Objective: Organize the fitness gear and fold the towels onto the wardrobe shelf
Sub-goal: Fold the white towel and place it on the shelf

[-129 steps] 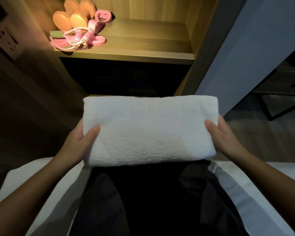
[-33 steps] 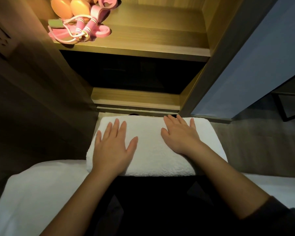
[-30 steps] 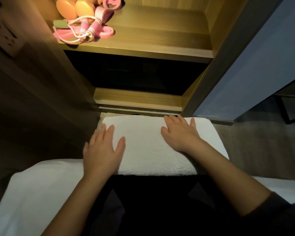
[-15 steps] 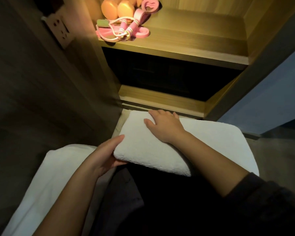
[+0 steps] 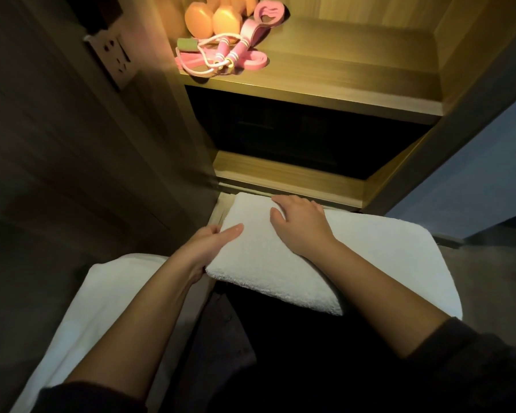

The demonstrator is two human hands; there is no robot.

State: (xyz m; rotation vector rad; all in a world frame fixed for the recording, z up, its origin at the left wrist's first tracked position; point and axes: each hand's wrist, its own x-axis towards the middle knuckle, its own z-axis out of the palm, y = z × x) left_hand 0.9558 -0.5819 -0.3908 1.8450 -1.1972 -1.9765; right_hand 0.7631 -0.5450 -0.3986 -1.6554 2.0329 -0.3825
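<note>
The lit wardrobe shelf (image 5: 355, 81) carries the fitness gear at its left end: two orange dumbbells (image 5: 212, 20) at the back, and in front of them a pink skipping rope (image 5: 221, 55) coiled over a flat pink band (image 5: 255, 63). A wall socket (image 5: 113, 59) sits on the dark panel left of the shelf. Below the shelf is a black recess, then a wooden ledge (image 5: 289, 174) just beyond the person's knees. A pale blue-grey panel (image 5: 474, 180) closes the right side, and a white cloth (image 5: 102, 299) lies at the person's left.

The towel (image 5: 385, 254) is on the dark-trousered lap, not on the shelf. It is white and thick, folded into a long pad with rounded ends (the right forearm crosses it and hides part of the near edge). The left hand (image 5: 206, 248) grips its left end, thumb on top, fingers tucked out of sight beneath. The right hand (image 5: 303, 231) lies palm down on top, fingers relaxed, holding nothing.
</note>
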